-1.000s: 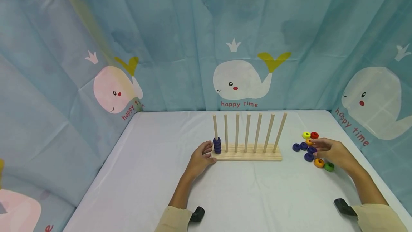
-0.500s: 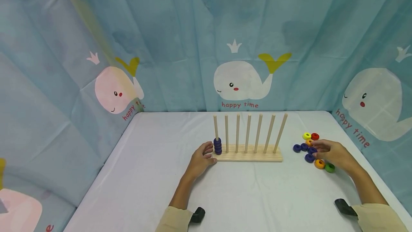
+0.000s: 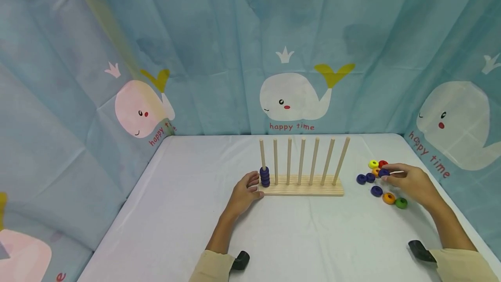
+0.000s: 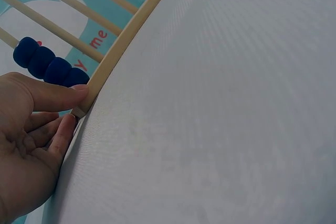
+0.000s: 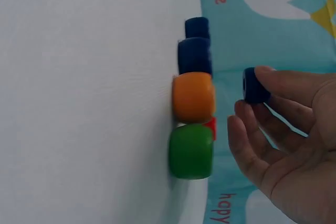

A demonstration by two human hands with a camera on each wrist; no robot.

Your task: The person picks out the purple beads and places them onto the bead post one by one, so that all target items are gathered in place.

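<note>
My left hand (image 3: 242, 195) grips the left end of a wooden peg stand (image 3: 303, 191), thumb on its front edge and fingers around the corner. Several dark blue beads (image 3: 265, 177) are stacked on the stand's leftmost peg; the other pegs are bare. At the right, my right hand (image 3: 415, 182) pinches one dark blue bead (image 5: 256, 86) between thumb and fingertips. The right wrist view shows this bead raised off the table. Below and around it lie loose beads: blue ones (image 3: 376, 191), orange ones (image 3: 389, 198), a green one (image 3: 401, 203), a yellow one (image 3: 373, 164) and a partly covered red one (image 3: 383, 164).
A white cloth covers the table (image 3: 188, 195). Blue curtains (image 3: 219, 55) printed with whales hang at the back and on both sides. Black straps or mounts (image 3: 240, 260) show at both sleeve cuffs.
My right hand has picked a dark blue bead out of the loose group and raised it slightly. My left hand stays at the stand's end.
</note>
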